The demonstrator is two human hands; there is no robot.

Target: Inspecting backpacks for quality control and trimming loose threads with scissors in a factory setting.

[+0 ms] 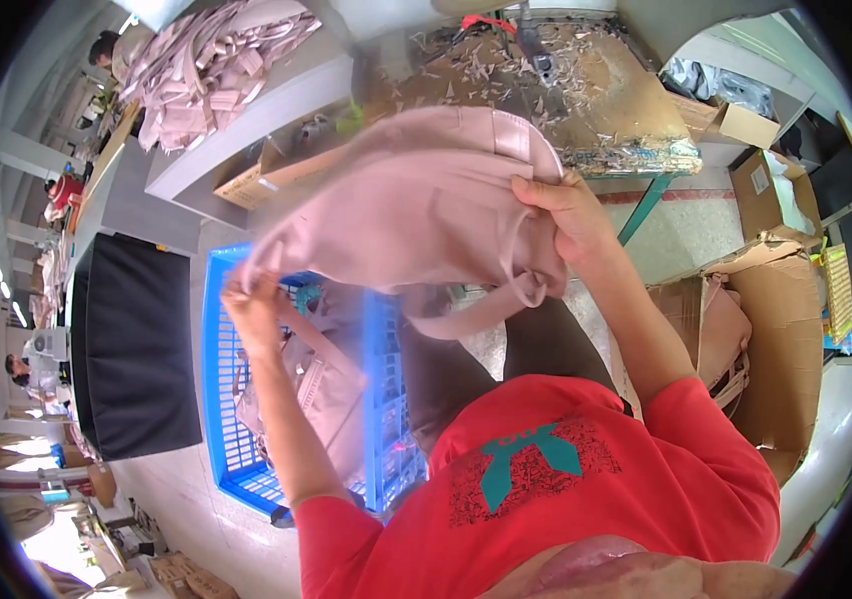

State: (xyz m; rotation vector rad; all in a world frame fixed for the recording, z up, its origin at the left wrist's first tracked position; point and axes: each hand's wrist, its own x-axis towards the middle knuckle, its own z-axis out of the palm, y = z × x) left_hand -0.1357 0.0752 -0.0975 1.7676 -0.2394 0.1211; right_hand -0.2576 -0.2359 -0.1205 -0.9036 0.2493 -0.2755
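Stretched between my two hands is a dusty-pink bag of soft material, held up in front of me with its body spread wide. My left hand pinches its left end, slightly blurred by motion. At the right end, my right hand grips the edge, thumb lying on top. A pink strap loop dangles from the bag's lower right side, and another strap hangs below my left hand. Below and to the left, a blue plastic basket holds more pink pieces.
A worktable strewn with scraps stands ahead. Pink straps are heaped on a grey table at the far left. On the right, an opened cardboard box contains a pink bag. A black fabric-covered bin stands left of the basket. Other people work in the left background.
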